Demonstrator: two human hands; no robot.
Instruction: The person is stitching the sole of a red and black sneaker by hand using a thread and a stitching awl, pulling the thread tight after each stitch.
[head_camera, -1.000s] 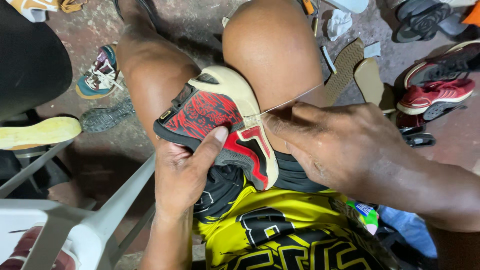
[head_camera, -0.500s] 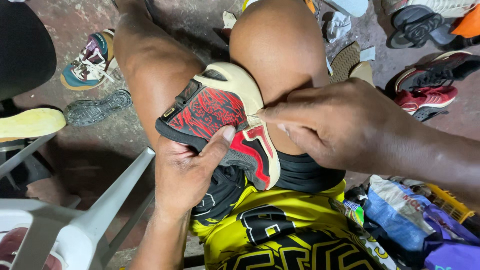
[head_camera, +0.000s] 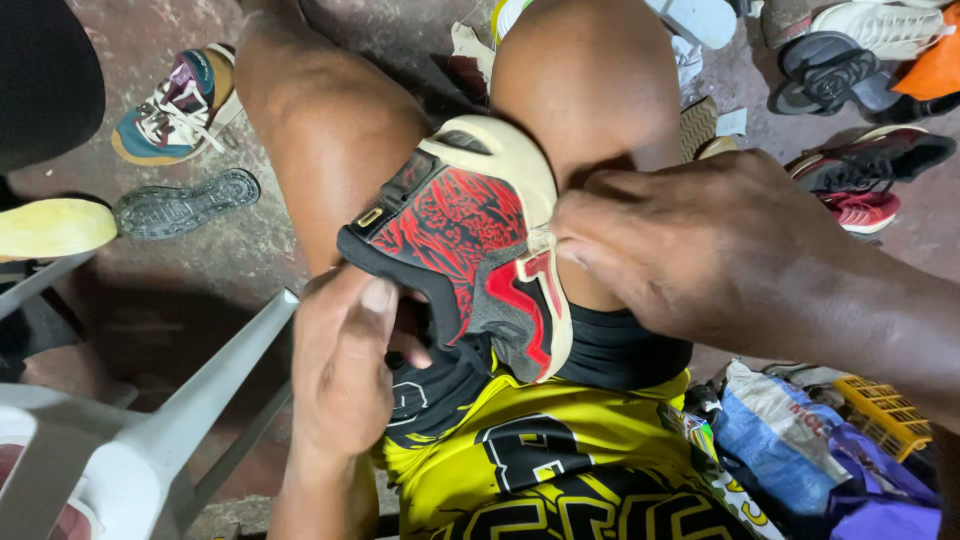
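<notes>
Currently wedged between 2 bare knees: red-and-black sneaker (head_camera: 470, 240), cream sole turned up, braced for access. Left hand (head_camera: 345, 365) clamped on heel collar, thumb pressing, likely steadying. Right hand (head_camera: 690, 250) pinched tight at sole edge; held item too small to tell. Loose black outsole (head_camera: 185, 203) on floor nearby.

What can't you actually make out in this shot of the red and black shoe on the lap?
- Head view: right hand fingertips at the shoe sole edge; whatever they pinch is too small to tell.
- Left hand fingers, tucked under the shoe.
- Shoe's far side and opening, turned away.
- White plastic chair, cut off by the frame's left edge.
</notes>
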